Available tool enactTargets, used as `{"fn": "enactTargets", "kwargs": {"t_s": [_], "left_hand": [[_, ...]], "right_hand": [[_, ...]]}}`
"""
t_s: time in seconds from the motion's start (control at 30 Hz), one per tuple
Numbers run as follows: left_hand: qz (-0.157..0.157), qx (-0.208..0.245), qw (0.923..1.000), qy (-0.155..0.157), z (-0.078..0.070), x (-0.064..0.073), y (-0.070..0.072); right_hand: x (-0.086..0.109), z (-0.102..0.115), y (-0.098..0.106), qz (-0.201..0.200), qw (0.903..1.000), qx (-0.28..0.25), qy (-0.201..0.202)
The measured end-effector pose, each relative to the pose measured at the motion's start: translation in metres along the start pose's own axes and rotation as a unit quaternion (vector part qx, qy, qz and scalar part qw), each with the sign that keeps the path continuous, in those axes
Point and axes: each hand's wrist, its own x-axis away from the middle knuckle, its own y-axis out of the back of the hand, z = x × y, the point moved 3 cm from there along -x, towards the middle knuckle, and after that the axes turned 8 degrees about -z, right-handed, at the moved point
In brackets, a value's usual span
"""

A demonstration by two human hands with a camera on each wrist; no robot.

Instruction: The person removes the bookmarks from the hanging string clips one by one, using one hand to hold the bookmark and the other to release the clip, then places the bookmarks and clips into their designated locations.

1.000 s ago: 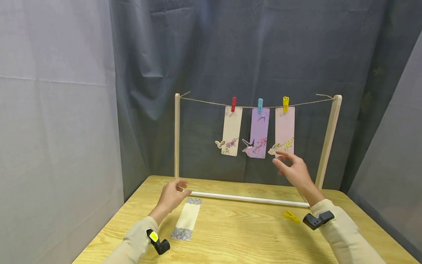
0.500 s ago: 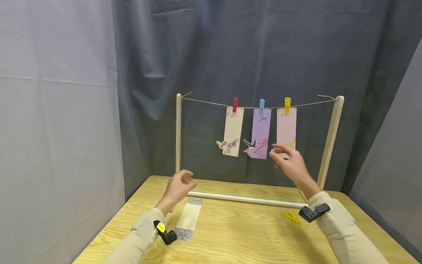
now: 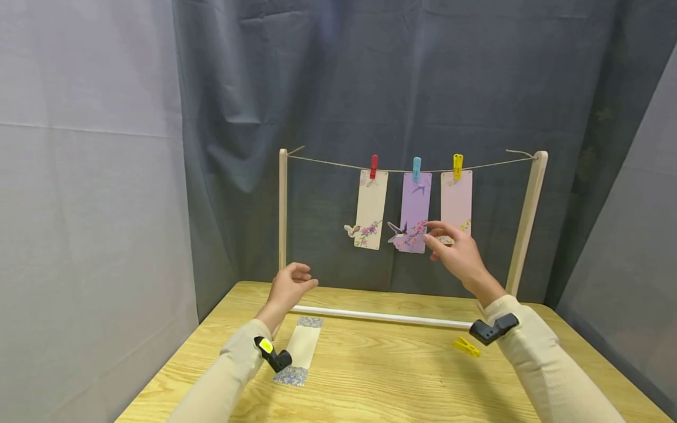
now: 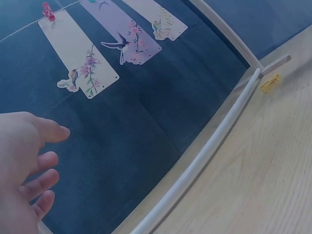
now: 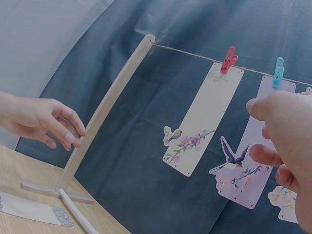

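Three bookmarks hang by pegs from a string. The cream bookmark (image 3: pixel 372 205) is under a red clothespin (image 3: pixel 374 167), the purple bookmark (image 3: pixel 415 202) under a blue clothespin (image 3: pixel 416 169), the pink bookmark (image 3: pixel 456 200) under a yellow clothespin (image 3: pixel 458 166). My right hand (image 3: pixel 456 252) overlaps the pink one's lower part, its loosely bent fingertips near the purple one's lower right edge, holding nothing. My left hand (image 3: pixel 290 288), fingers loosely bent and bare, is raised by the left post. In the left wrist view this hand (image 4: pixel 24 165) is below the cream bookmark (image 4: pixel 78 56).
The string (image 3: pixel 328 163) spans two wooden posts (image 3: pixel 529 217), joined low down by a white rod (image 3: pixel 381 318). A fourth bookmark, cream with blue patterned ends (image 3: pixel 304 348), lies on the wooden table (image 3: pixel 381 376) at left. Near the right post lies a loose yellow clothespin (image 3: pixel 466 346).
My right hand has shifted left, from the pink bookmark's bottom toward the purple one. My left hand has risen and moved slightly right. The hanging bookmarks stay in place.
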Motion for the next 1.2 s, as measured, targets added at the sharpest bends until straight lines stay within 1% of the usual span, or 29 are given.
{"fn": "enactTargets", "kwargs": {"t_s": [0.13,0.4,0.53,0.67,0.83,0.9,1.0,1.1,1.2], "left_hand": [[0.006,0.009,0.9999,0.010,-0.002,-0.006,-0.004],[0.014,0.037,0.9991,0.016,-0.010,-0.019,-0.012],[0.016,0.050,0.9984,0.023,-0.013,-0.024,-0.020],[0.012,0.058,0.9975,0.038,-0.012,-0.029,-0.029],[0.008,0.069,0.9966,0.044,-0.014,-0.034,-0.040],[0.003,0.074,0.9964,0.043,-0.015,-0.036,-0.045],[0.000,0.081,0.9955,0.049,-0.016,-0.039,-0.052],[0.001,0.086,0.9947,0.056,-0.017,-0.041,-0.058],[-0.004,0.095,0.9935,0.063,-0.020,-0.043,-0.062]], "right_hand": [[-0.005,0.005,0.002,-0.004,1.0000,-0.006,-0.001],[-0.019,0.011,0.006,-0.005,0.9996,-0.028,-0.006],[-0.024,0.013,0.006,-0.005,0.9993,-0.034,-0.011],[-0.028,0.015,0.005,-0.002,0.9991,-0.039,-0.012],[-0.033,0.018,0.001,-0.004,0.9986,-0.052,-0.008],[-0.035,0.021,0.000,-0.001,0.9985,-0.054,-0.008],[-0.039,0.026,-0.001,0.002,0.9987,-0.050,-0.008],[-0.043,0.032,0.000,-0.002,0.9990,-0.044,-0.002],[-0.049,0.038,-0.001,-0.009,0.9986,-0.052,0.001]]}}
